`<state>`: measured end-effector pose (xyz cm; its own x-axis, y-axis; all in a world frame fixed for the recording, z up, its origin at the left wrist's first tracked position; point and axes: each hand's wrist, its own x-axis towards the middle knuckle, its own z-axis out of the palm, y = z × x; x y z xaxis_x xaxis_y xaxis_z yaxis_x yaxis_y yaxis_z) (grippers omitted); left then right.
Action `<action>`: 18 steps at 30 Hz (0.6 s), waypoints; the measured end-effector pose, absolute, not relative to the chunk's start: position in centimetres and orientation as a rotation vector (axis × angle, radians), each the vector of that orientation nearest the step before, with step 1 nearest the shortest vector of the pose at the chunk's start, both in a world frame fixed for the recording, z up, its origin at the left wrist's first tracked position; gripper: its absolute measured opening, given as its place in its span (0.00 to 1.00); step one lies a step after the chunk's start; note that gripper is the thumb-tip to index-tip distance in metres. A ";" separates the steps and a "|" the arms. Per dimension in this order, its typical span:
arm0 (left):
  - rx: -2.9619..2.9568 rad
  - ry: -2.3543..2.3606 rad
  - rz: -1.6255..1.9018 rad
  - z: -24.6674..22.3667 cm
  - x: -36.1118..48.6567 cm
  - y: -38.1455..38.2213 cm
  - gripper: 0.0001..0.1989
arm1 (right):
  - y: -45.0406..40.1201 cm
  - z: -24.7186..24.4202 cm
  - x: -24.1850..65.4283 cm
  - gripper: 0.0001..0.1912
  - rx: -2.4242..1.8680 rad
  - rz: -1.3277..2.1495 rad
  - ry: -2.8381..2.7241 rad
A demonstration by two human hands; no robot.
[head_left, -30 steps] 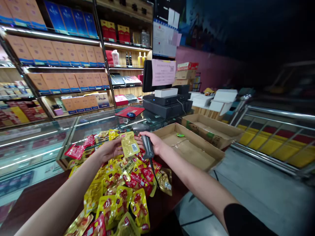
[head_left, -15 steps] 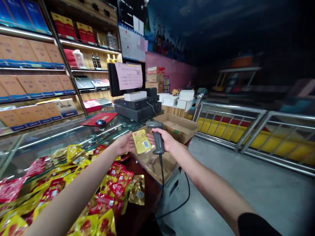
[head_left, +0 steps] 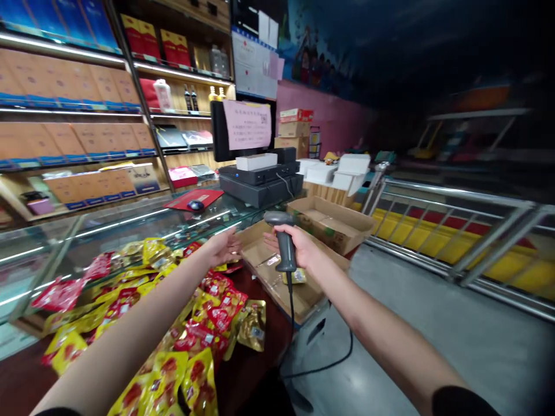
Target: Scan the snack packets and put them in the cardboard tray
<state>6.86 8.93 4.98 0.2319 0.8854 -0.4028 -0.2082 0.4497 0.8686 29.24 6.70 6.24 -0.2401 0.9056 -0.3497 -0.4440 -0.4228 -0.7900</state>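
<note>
My right hand (head_left: pixel 301 247) grips a dark grey barcode scanner (head_left: pixel 286 247) by its handle, the head pointing left and the cord hanging down. To its left, my left hand (head_left: pixel 225 247) is open with nothing in it, fingers spread toward the scanner. Beneath the scanner, a yellow snack packet (head_left: pixel 298 277) lies in a shallow cardboard tray (head_left: pixel 310 300), partly hidden by the handle. A heap of red and yellow snack packets (head_left: pixel 202 315) covers the counter under and beside my left forearm.
Behind the tray stands a second cardboard box (head_left: pixel 333 225). A monitor (head_left: pixel 220 133) and a black cash drawer (head_left: pixel 260 190) sit at the back of the glass counter (head_left: pixel 130 225). A metal railing (head_left: pixel 451 199) runs along the right, and boxed goods fill the left shelves.
My left hand has let go of the yellow packet, which now lies in the tray. The scanner stays in my right hand. The whole view has shifted slightly left.
</note>
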 end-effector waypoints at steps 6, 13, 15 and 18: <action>0.650 1.177 1.029 5.9 -3.6 3.1 0.17 | 6.2 4.6 19.4 0.04 -0.912 2.116 -0.801; 0.560 1.196 1.167 5.4 -12.0 -4.6 0.20 | 3.5 3.0 11.4 0.03 -0.980 2.226 -0.959; 0.540 1.178 1.176 4.9 -13.0 -6.5 0.20 | 2.9 2.6 10.8 0.04 -1.056 2.173 -0.990; 0.535 1.164 1.163 4.0 -13.1 -8.6 0.20 | 2.6 2.0 10.8 0.05 -1.100 2.106 -0.974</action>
<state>-13.12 -8.61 4.01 -0.0479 0.9045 -0.4238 -0.4225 0.3662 0.8291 10.78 2.59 1.99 -0.5023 0.7438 -0.4409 -0.1459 -0.5755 -0.8047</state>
